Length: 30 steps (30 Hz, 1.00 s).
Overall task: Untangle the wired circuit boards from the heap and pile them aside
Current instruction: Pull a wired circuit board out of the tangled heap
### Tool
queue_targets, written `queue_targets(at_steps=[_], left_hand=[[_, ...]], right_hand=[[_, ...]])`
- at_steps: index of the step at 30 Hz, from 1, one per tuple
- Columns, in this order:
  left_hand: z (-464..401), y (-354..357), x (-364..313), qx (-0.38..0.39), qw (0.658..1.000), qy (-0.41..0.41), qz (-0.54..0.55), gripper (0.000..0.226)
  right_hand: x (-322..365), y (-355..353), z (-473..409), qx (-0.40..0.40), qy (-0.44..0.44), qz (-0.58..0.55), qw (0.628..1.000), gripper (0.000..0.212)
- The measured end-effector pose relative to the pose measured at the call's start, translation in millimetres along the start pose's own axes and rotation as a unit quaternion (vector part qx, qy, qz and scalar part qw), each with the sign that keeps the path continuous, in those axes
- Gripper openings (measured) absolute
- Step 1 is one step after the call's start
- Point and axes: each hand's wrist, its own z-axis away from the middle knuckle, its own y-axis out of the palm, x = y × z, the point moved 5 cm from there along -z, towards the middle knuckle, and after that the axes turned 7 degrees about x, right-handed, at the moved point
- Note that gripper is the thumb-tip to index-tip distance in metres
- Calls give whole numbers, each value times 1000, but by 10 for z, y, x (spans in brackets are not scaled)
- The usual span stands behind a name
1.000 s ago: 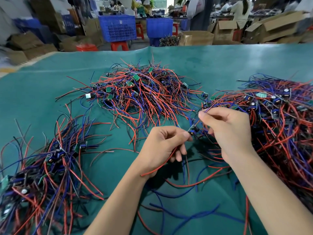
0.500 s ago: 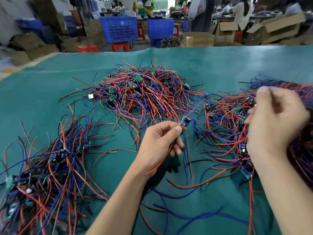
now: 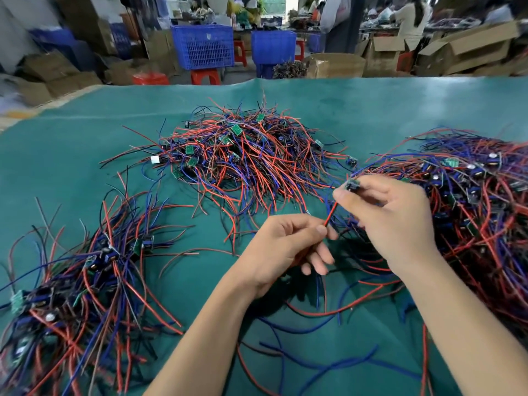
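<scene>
Beyond the far edge of the table (image 3: 400, 110), two blue plastic crates stand on the floor. The slatted crate (image 3: 204, 45) sits on red stools; what it holds cannot be made out. The second blue crate (image 3: 273, 45) stands to its right, its contents hidden as well. An open cardboard box (image 3: 337, 65) is next to a dark bundle of wires (image 3: 288, 69) lying at the table's edge, and more open cardboard boxes (image 3: 468, 50) stand farther right.

On the green table are three masses of wired boards. The large heap (image 3: 471, 201) at the right is a dense tangle of red, blue and black wires with small boards and dark round parts buried in it. A middle heap (image 3: 245, 155) lies farther back, with several small green boards showing on top. A looser pile (image 3: 80, 281) lies at the left, its wires fanned outward.

The right hand (image 3: 391, 215) pinches a small board (image 3: 353, 185) between thumb and forefinger, held above the table just beside the right heap. A red wire (image 3: 330, 214) runs down from that board to the left hand (image 3: 288, 247), whose thumb and curled fingers grip it. Loose red and blue wires (image 3: 314, 324) trail across the table beneath both forearms.
</scene>
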Motion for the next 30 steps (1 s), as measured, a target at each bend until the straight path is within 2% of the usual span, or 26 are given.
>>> queue_targets(at_steps=[4, 8, 10, 13, 15, 17, 19, 21, 25, 27, 30], left_hand=[[23, 98, -1, 46, 998, -32, -25, 26], [30, 108, 26, 43, 998, -44, -33, 30], [22, 78, 29, 28, 999, -38, -23, 28], [-7, 47, 58, 12, 999, -30, -19, 24], [-12, 30, 71, -7, 1000, -27, -13, 25], [3, 9, 56, -32, 999, -12, 2, 23], [22, -14, 33, -55, 998, 6, 17, 9], [21, -64, 29, -90, 996, 10, 23, 8], [-14, -189, 53, -184, 983, -3, 22, 11], [-23, -219, 65, -209, 978, -12, 0, 13], [-26, -242, 95, -236, 972, -17, -4, 16]], right_hand=[[2, -303, -33, -119, 19, -69, 990, 2], [254, -636, -41, -232, 6, -124, 965, 16], [497, -579, -75, -190, -12, -149, 970, 15], [973, -49, -153, -11, -30, -155, 987, 15], [1280, 419, -200, 110, -40, -148, 982, 21], [1509, 893, -256, 219, -56, -71, 972, 34], [1582, 1298, -299, 312, -88, 101, 940, 53], [1415, 1425, -413, 310, -83, 257, 912, 66], [686, 1066, -557, 246, 9, 378, 892, 44], [318, 820, -447, 230, 81, 393, 887, 31], [-26, 614, -277, 231, 121, 384, 886, 36]])
